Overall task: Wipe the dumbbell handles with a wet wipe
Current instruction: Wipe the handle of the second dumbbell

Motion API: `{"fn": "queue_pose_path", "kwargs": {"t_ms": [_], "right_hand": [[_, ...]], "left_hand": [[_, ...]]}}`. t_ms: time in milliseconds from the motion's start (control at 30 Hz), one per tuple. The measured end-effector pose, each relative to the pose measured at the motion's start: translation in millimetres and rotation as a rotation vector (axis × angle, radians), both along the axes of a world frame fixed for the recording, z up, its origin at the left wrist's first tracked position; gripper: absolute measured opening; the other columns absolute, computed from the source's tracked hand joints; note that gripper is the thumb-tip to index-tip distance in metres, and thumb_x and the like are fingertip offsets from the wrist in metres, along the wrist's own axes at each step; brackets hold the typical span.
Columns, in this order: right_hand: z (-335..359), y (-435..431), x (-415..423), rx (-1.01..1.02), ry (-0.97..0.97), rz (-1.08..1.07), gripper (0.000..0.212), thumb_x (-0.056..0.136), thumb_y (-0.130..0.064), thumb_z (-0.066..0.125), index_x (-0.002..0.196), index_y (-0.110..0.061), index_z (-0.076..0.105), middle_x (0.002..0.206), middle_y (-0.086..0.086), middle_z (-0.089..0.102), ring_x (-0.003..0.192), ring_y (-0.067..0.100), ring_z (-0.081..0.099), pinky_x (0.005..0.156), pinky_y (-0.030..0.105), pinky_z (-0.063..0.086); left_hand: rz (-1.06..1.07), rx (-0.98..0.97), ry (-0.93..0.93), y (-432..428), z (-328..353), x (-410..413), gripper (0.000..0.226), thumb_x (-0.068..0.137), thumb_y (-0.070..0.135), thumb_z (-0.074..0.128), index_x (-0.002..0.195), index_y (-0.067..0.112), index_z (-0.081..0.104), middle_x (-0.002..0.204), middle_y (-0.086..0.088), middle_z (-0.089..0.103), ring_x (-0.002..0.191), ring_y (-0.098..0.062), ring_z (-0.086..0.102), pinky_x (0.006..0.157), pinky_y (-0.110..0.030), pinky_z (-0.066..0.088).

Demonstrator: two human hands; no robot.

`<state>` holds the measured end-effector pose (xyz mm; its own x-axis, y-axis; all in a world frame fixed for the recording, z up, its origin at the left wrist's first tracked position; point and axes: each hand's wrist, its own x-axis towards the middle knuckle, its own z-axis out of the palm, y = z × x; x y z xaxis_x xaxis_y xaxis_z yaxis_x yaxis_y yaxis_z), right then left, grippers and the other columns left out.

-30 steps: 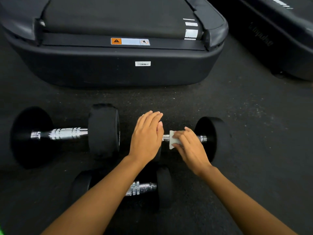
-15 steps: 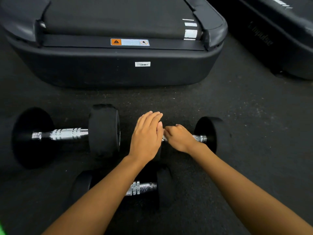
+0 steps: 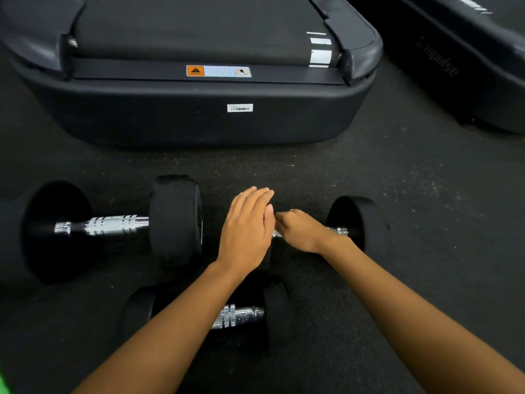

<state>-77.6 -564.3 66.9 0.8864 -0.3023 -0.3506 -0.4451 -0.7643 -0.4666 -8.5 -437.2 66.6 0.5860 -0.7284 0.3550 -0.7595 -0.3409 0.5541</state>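
Chrome handle (image 3: 338,231) of black dumbbell (image 3: 360,218) was mid-wipe | left hand (image 3: 246,227) flat, fingers straight | right hand (image 3: 303,231) clamped white wet wipe (image 3: 277,234) | next: likely stroke outward.

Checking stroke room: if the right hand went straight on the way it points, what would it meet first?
Probably the left hand, lying flat close beside the right hand; they look almost touching, though depth is unclear.

Bare forearms (image 3: 159,345), bare hands (image 3: 246,231)
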Motion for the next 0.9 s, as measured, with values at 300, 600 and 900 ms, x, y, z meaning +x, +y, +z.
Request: {"fn": "queue_pose_path", "kwargs": {"t_ms": [300, 600, 900], "right_hand": [[2.0, -4.3, -9.0, 0.039, 0.008, -0.044, 0.028, 0.099, -0.026, 0.041, 0.112, -0.01, 0.059, 0.107, 0.007, 0.064, 0.103, 0.023, 0.059, 0.09, 0.039, 0.046], [-18.0, 12.5, -24.8, -0.116, -0.311, -0.003, 0.02, 0.095, -0.019, 0.048, 0.109, -0.01, 0.058, 0.103, 0.004, 0.065, 0.099, 0.018, 0.058, 0.108, 0.033, 0.028], [-34.7, 31.1, -36.7, -0.392, -0.637, 0.061, 0.02, 0.083, -0.016, 0.05, 0.099, -0.006, 0.055, 0.098, 0.009, 0.06, 0.088, 0.018, 0.046, 0.088, 0.029, 0.038]], "left_hand": [[0.001, 0.004, 0.0, -0.8, -0.5, -1.0, 0.049, 0.095, 0.029, 0.025, 0.125, 0.006, 0.056, 0.128, -0.007, 0.058, 0.127, -0.021, 0.044, 0.109, -0.038, 0.032], [0.007, 0.003, -0.019, 1.8, -0.2, -2.2, 0.047, 0.096, 0.028, 0.026, 0.124, 0.006, 0.057, 0.127, -0.006, 0.058, 0.126, -0.021, 0.045, 0.108, -0.031, 0.027], [0.017, 0.002, 0.0, 0.0, 1.6, -1.7, 0.049, 0.095, 0.03, 0.025, 0.124, 0.007, 0.057, 0.127, -0.006, 0.058, 0.126, -0.02, 0.045, 0.109, -0.032, 0.028]]}}
